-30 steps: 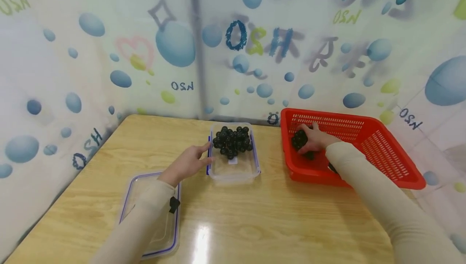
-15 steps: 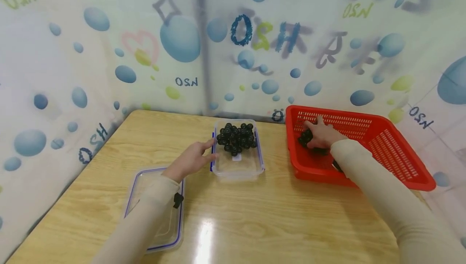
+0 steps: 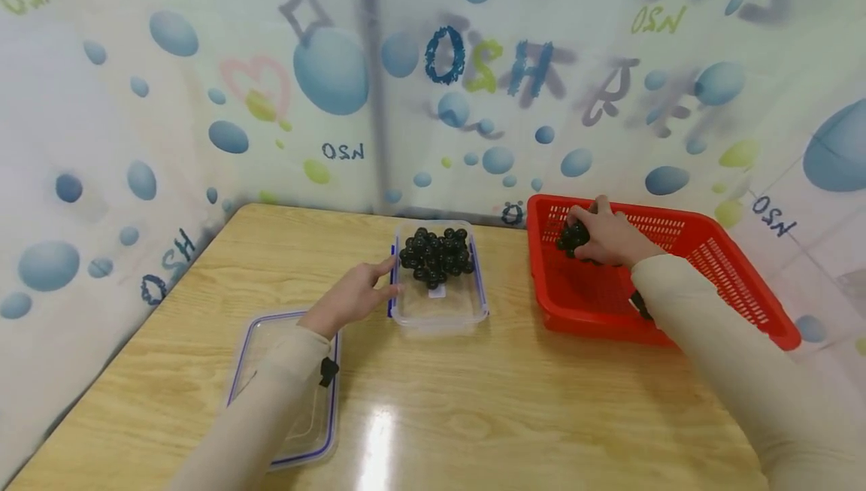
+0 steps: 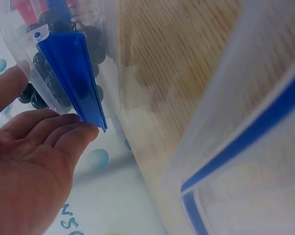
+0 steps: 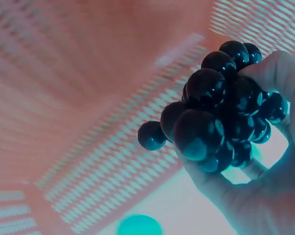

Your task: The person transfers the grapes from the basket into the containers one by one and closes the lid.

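A clear plastic food container (image 3: 443, 312) with blue clips stands on the table and holds a bunch of dark grapes (image 3: 436, 254) toward its far end. At its left side is my left hand (image 3: 352, 299), fingers extended and touching the container near the blue clip (image 4: 74, 73). My right hand (image 3: 609, 235) grips another bunch of dark grapes (image 5: 211, 107) inside the red basket (image 3: 564, 310). In the right wrist view, thumb and fingers curl round this bunch, and one grape sticks out to the side.
A clear lid (image 3: 307, 431) with a blue seal lies at the front left, partly under my left forearm. Behind the wooden table (image 3: 473, 401) hangs a patterned curtain (image 3: 419, 115), close to the basket's far rim.
My right hand has gathered the dark grapes in the basket into its grip and moved slightly right and up with them. The left hand stays beside the container.
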`<state>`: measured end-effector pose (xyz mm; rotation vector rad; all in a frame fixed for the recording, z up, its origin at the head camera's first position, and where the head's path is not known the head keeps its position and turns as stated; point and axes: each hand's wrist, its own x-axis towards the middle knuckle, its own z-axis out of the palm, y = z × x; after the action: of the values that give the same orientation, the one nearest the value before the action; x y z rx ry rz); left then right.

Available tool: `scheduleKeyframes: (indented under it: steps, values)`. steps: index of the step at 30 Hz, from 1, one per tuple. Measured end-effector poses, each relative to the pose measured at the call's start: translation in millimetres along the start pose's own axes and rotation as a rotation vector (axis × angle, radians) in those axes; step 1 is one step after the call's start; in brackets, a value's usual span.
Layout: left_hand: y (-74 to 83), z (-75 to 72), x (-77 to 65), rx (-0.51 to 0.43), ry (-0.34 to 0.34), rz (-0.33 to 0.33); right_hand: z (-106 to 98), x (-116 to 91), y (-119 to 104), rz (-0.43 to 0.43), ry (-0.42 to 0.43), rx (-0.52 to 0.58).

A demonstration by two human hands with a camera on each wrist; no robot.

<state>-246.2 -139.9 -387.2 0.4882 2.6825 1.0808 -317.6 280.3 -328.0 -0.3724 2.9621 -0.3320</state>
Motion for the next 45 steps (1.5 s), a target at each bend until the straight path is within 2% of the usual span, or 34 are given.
scheduleKeyframes:
  steps: [6,10,15,18,24,32,38,45]
  values:
    - [-0.1,-3.6,3.9,0.004,0.013,0.004,-33,-29,-33,-0.064,0.122,0.045]
    - [-0.6,-4.9,3.2,0.004,0.006,-0.018,-38,-41,-64,-0.151,0.158,0.072]
    - [-0.5,-0.9,2.3,-0.016,-0.006,-0.039,-22,-48,-104,-0.308,0.185,0.101]
    - [0.3,-0.2,2.8,-0.029,0.001,-0.044,-9,-46,-131,-0.396,0.187,0.08]
    - [-0.6,0.3,3.1,-0.017,0.013,-0.04,21,-32,-172,-0.427,0.118,0.051]
    - [-2.4,1.5,3.8,-0.029,0.01,-0.047,58,-20,-191,-0.445,0.036,-0.011]
    - [-1.7,1.8,4.1,-0.041,-0.007,-0.048,76,-19,-192,-0.459,-0.037,0.032]
    - [-0.9,-0.1,3.1,-0.028,-0.002,-0.047,82,-20,-190,-0.473,-0.031,0.11]
